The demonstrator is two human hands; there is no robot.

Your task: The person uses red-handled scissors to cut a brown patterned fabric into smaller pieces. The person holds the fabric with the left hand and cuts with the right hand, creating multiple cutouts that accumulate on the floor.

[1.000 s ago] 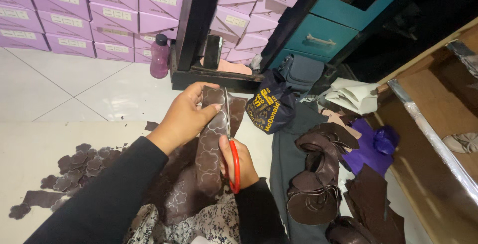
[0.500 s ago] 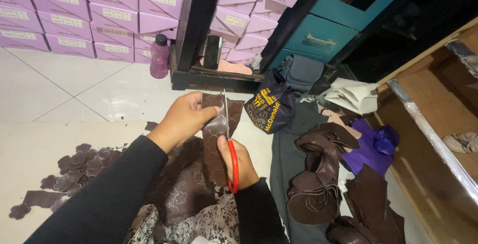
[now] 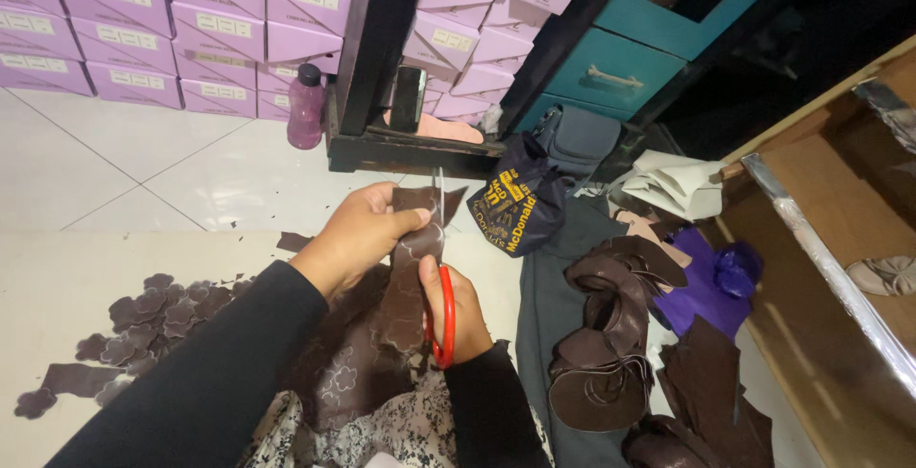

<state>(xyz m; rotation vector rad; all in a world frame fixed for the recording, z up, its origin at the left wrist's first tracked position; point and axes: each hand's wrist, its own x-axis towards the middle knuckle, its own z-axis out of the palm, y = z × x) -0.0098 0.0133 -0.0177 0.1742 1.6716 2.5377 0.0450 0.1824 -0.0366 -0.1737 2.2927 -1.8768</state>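
Brown leather being snipped over the floor

The leather sheet (image 3: 405, 277) is pinched at its top edge by the left hand (image 3: 367, 234), while red-handled scissors (image 3: 443, 306) are gripped tight in the right hand (image 3: 458, 311), blades up through the sheet. Cut flower-shaped pieces (image 3: 143, 320) are scattered on the floor, left of the arms.

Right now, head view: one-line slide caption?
Left hand holds a brown leather piece while right hand cuts it with red-handled scissors.
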